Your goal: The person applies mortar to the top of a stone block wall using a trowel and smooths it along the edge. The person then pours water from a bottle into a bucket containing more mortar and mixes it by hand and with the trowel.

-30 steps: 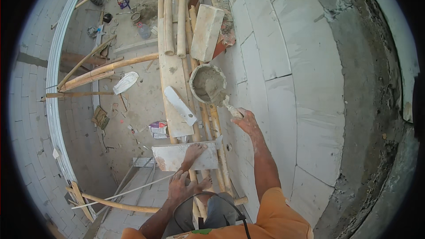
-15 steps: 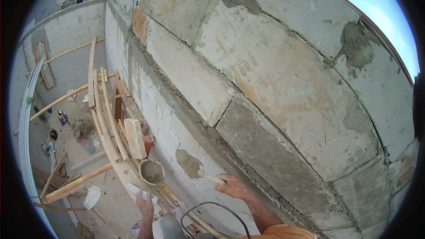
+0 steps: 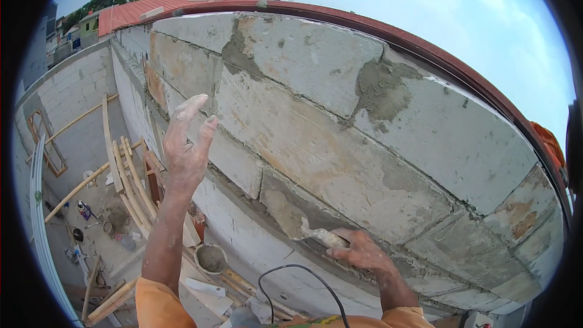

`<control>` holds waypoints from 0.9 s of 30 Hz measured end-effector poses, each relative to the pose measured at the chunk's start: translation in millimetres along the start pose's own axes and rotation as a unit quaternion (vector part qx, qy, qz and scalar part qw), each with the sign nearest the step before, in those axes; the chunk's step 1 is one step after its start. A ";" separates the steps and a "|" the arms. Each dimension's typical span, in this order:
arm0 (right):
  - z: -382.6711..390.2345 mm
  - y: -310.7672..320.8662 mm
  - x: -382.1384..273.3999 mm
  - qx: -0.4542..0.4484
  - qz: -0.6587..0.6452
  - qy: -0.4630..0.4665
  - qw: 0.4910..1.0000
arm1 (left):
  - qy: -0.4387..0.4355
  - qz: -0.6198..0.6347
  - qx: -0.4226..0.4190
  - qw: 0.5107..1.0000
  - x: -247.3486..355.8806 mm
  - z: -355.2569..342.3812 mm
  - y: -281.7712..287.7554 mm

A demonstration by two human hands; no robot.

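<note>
In my right hand [image 3: 362,250] is a trowel [image 3: 316,234], gripped by its pale, mortar-smeared handle. Wet grey mortar [image 3: 284,212] covers its blade, which is held in front of the lower part of the block wall [image 3: 303,124]. My left hand [image 3: 187,140] is raised before the wall's left part, fingers apart and dusty, holding nothing; I cannot tell whether it touches the blocks. Patches of mortar [image 3: 382,88] mark the joints of the upper course. Below my hands, a bucket of mortar [image 3: 211,259] stands by the scaffold planks.
A white flat piece [image 3: 205,287] lies on the plank near the bucket. Bamboo poles [image 3: 135,185] run along the scaffold on the left, with a drop to the littered floor [image 3: 100,206] below. A black cable [image 3: 297,267] loops near my body. A reddish edge [image 3: 388,30] lines the wall top.
My view has tilted up. The left hand has let go of the white piece and risen to the wall. The right hand has lifted the loaded trowel from near the bucket toward the wall.
</note>
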State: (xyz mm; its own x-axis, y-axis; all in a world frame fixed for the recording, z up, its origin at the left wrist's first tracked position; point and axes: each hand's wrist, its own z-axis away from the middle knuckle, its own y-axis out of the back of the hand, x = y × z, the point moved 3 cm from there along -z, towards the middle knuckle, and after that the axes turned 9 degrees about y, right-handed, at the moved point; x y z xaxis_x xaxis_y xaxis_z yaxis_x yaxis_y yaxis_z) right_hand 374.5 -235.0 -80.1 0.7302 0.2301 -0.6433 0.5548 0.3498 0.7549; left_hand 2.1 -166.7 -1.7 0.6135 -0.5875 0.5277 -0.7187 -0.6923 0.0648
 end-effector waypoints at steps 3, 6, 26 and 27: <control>21.6 31.7 -22.5 0.027 -0.016 0.038 0.999 | -0.102 0.048 -0.034 0.993 50.4 -67.4 -33.9; 39.1 60.2 -31.2 0.058 0.029 0.041 0.997 | -0.171 0.048 -0.060 0.982 77.0 -111.9 -71.4; 127.6 191.3 -135.0 0.170 0.086 0.001 0.982 | -0.293 0.024 -0.203 0.934 122.2 -165.4 -136.6; 128.8 196.5 -139.7 0.187 0.085 0.013 0.979 | -0.294 0.018 -0.210 0.932 120.9 -165.7 -138.4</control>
State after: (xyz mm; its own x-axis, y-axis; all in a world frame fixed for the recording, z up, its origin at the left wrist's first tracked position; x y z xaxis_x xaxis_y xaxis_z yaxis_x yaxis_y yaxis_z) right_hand 432.8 -315.4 174.5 0.8168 0.2817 -0.5034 0.5365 -0.0504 0.8424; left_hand 121.5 -72.4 193.4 0.5708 -0.8210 -0.0115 -0.7312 -0.5146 0.4479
